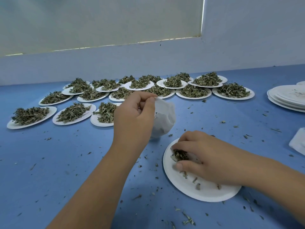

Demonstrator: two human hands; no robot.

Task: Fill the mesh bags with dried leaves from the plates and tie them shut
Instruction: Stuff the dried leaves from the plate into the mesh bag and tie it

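I see the blue desk (pixel 66 162) filling most of the view, littered with small bits of dried leaf, with a pale wall (pixel 165 63) behind it at twelve o'clock. Across the far desk, from nine o'clock round to one o'clock, sit the filled plates (pixel 194 93), white paper ones set close together and partly overlapping, each heaped with dried green leaves. At two o'clock a stack of empty plates (pixel 287 98) rests near the right edge, and at three o'clock a white cloth-like thing (pixel 297 142) pokes in from the edge; I cannot tell what it is.

Nearer me, at five o'clock, lies the near plate (pixel 206 192), almost bare save for a few scraps. My right hand (pixel 208 156) is down on it, fingers curled together around a small clump of dried leaves (pixel 179 155) at the plate's far-left rim, thumb underneath.

At the centre my left hand (pixel 137 111) is raised above the desk, its thumb and forefinger pinching the top edge of the mesh bag (pixel 165 118). The white bag hangs from that pinch just to the right of the hand, its mouth loosely gaping, its bottom close to or on the desk.
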